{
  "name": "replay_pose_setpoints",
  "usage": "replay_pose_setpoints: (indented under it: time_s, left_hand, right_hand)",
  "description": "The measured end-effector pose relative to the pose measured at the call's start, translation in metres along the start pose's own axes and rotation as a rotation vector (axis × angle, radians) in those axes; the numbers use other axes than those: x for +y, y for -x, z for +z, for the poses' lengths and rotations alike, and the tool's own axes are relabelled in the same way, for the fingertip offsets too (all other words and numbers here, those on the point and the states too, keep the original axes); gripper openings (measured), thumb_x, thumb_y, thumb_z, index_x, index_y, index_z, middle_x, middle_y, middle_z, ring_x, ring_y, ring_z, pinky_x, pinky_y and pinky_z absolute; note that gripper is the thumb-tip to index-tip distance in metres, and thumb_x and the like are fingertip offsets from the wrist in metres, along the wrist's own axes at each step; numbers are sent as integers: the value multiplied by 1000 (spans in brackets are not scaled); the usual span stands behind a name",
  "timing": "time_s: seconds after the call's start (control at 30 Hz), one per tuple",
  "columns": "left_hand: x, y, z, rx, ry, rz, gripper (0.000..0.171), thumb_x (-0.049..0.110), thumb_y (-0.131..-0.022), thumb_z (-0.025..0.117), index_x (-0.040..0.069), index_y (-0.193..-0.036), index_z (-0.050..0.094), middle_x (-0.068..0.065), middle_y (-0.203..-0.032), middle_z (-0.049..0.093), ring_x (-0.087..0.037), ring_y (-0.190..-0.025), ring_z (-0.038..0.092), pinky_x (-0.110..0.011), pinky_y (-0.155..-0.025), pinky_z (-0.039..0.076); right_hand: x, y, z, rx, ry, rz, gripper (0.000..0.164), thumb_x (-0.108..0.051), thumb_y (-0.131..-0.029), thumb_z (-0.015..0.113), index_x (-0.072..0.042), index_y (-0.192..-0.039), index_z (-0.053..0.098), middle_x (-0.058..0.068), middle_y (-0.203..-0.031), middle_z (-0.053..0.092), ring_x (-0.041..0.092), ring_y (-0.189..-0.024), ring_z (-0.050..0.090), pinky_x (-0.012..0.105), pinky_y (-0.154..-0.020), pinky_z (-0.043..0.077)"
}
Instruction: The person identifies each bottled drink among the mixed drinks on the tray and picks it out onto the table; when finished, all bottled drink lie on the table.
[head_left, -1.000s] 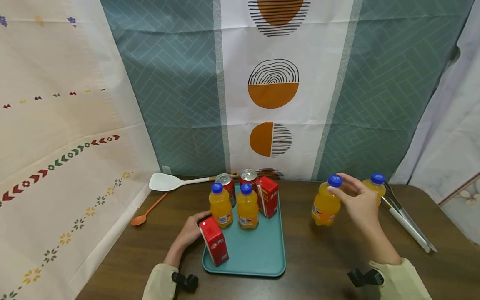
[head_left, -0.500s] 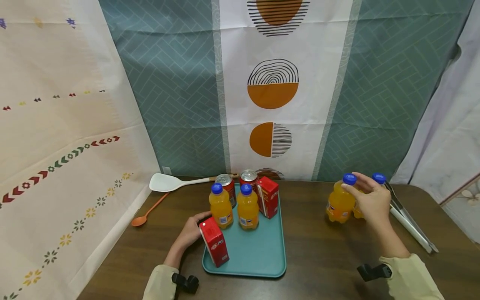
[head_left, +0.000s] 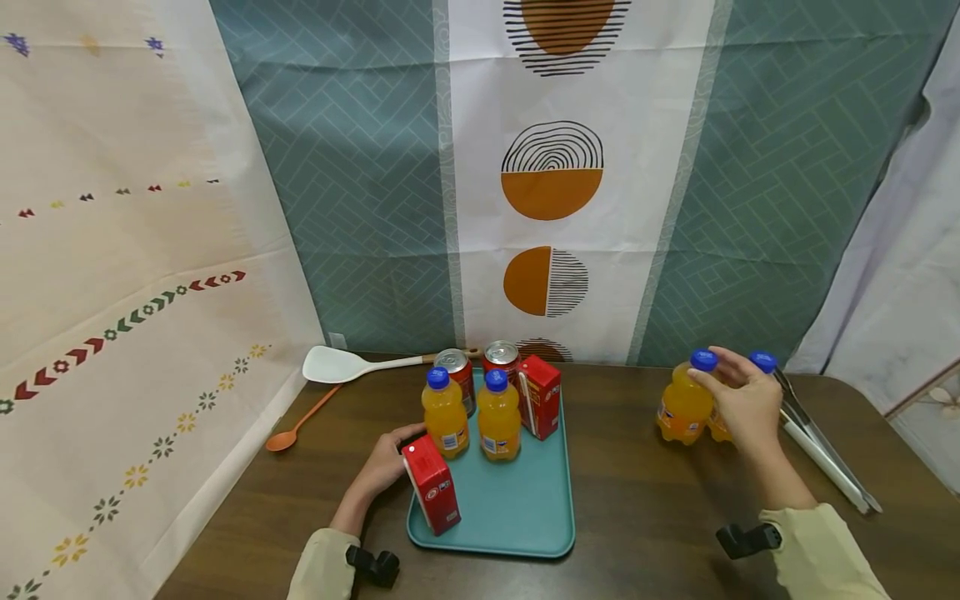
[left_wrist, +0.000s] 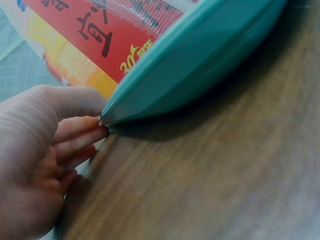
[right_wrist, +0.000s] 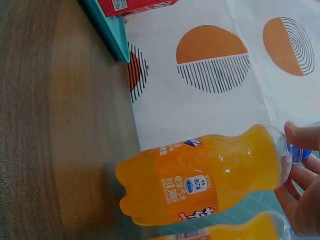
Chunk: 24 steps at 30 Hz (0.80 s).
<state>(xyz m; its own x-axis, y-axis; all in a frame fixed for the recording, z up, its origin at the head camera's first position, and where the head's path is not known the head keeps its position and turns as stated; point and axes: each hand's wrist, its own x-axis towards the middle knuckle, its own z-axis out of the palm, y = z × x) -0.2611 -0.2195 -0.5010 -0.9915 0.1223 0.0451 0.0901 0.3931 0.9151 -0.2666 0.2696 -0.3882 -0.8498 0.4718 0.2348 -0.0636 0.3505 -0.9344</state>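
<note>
At the left edge of the teal tray (head_left: 517, 508), my left hand (head_left: 384, 460) pinches the rim, with fingertips under it in the left wrist view. On the tray stand two orange soda bottles (head_left: 446, 417), two red drink cans (head_left: 501, 357) and two red drink cartons (head_left: 432, 485). Over to the right, my right hand (head_left: 742, 404) holds another orange soda bottle (right_wrist: 200, 177) by its neck, just under the blue cap. The bottle is upright, its base close to the wooden tabletop. One more orange soda bottle (head_left: 763, 362) stands behind that hand, mostly hidden.
Metal tongs (head_left: 825, 458) lie to the right of the bottles. A white spatula (head_left: 337, 365) lies along the back left, with an orange spoon (head_left: 285, 438) in front of it. Patterned cloth (head_left: 360, 167) hangs behind the table (head_left: 622, 517).
My right hand has carried the bottle rightward, up beside the other bottle, and then barely moved. My left hand and the tray have stayed in place.
</note>
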Motion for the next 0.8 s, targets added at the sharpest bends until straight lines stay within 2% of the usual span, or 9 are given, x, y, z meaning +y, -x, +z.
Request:
replay_pose_setpoints:
  time_s: [0.07,0.27,0.4,0.47,0.57,0.67,0.7,0.8]
  left_hand:
    - [0,0,0,1,5,-2,50,10,-85,64,-6,-132,56,-25,-136,57,-42,-129,50,-56,-108,41]
    - [0,0,1,5,4,8,49,9,-85,65,-7,-131,57,-26,-135,57,-43,-128,51,-57,-108,42]
    - [-2,1,0,3,-15,0,50,11,-85,65,-6,-131,57,-26,-135,57,-43,-129,51,-56,-108,42]
    - [-2,1,0,4,-18,-9,50,12,-85,65,-6,-132,56,-26,-135,57,-44,-129,50,-57,-108,42]
    - [-2,1,0,-5,-25,-22,52,13,-85,65,-5,-133,55,-25,-137,56,-44,-130,49,-57,-107,43]
    - [-1,0,0,-6,-12,-35,53,13,-85,66,-4,-134,55,-24,-138,56,-44,-131,49,-56,-108,42]
    - [-1,0,0,-8,-10,-31,53,13,-85,65,-5,-134,55,-24,-138,56,-43,-131,49,-56,-108,42]
    - [-1,-1,0,-4,-10,-16,51,12,-86,65,-6,-133,55,-25,-136,57,-43,-130,50,-56,-108,42]
  right_hand:
    - [3,-1,0,0,5,-3,50,-29,-81,78,-7,-125,66,-42,-77,56,-23,-73,56,-1,-69,45]
    - [12,-3,2,7,-2,8,49,-27,-81,79,-9,-124,67,-43,-76,56,-23,-72,56,9,-52,47]
    - [14,-4,4,1,17,-6,50,-28,-82,78,-8,-125,65,-40,-82,59,-24,-74,54,3,-65,48]
    - [14,-5,4,-2,48,-2,50,-30,-83,77,-10,-127,65,-34,-90,64,-24,-77,53,2,-75,48]
    - [14,-6,5,1,95,13,50,-31,-84,76,-12,-128,64,-16,-108,73,-21,-81,55,5,-83,49]
    - [14,-6,5,3,114,21,50,-31,-84,75,-13,-129,64,0,-121,71,-19,-84,56,7,-85,49]
    - [14,-6,5,2,113,20,50,-31,-84,75,-13,-129,64,1,-122,71,-19,-84,56,7,-85,49]
    - [15,-7,5,6,87,1,50,-29,-84,76,-12,-129,64,-13,-109,73,-22,-81,54,4,-83,48]
